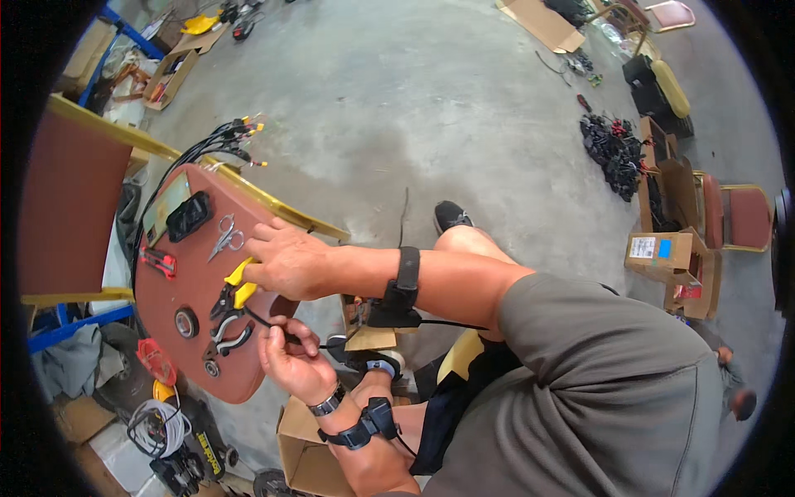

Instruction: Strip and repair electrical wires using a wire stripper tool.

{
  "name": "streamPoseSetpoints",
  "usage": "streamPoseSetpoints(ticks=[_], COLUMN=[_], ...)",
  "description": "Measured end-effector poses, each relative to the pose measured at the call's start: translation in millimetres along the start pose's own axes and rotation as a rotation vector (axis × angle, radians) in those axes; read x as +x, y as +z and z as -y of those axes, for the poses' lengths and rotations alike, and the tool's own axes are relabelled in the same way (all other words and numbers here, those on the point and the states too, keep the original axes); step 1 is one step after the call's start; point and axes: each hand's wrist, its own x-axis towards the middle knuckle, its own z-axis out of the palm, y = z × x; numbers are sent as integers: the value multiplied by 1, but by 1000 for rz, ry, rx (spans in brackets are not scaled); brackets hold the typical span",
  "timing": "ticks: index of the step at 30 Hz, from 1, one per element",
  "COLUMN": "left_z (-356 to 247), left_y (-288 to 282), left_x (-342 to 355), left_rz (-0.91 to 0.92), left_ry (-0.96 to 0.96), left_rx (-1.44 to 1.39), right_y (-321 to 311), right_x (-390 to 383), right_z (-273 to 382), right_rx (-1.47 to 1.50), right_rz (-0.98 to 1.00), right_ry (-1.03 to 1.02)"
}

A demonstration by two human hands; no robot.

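My right hand (290,258) is closed around yellow-handled pliers (238,282) with dark jaws, just above a reddish-brown chair seat (170,364). Below it in the view, my left hand (291,360) pinches a thin black cable (263,320). One end of that cable runs up to the pliers' jaws; whether the jaws grip it cannot be made out. Beside the pliers on the seat lie grey-and-black pliers (230,338) and silver scissors (224,237). My right fingers partly cover the yellow handles.
Also on the seat are a red hand tool (157,262), a black case-like object (190,216), a black tape roll (186,322) and a small ring (211,369). Black cables (219,137) hang over its far edge. Cardboard boxes (683,261) and a black cable pile (613,157) sit right.
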Motion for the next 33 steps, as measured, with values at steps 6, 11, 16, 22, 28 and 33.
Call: streamPoseSetpoints(ticks=[6, 11, 16, 22, 28, 33], left_z=[-1, 3, 4, 9, 29, 51], left_y=[5, 19, 22, 30, 53, 66], left_x=[4, 5, 7, 9, -7, -17], left_rz=[-41, -153, -61, 181, 286, 356], left_ry=[-17, 114, 235, 187, 7, -33], left_rx=[52, 109, 156, 34, 242, 251], right_y=[-21, -38, -46, -75, -102, -117], right_x=[15, 8, -16, -54, -101, -122], right_z=[-17, -27, -15, -13, -16, -22], right_rx=[618, 1045, 1288, 1246, 1075, 1169], right_rz=[-12, 6, 70, 273, 340, 353], right_ry=[420, 712, 657, 539, 724, 792])
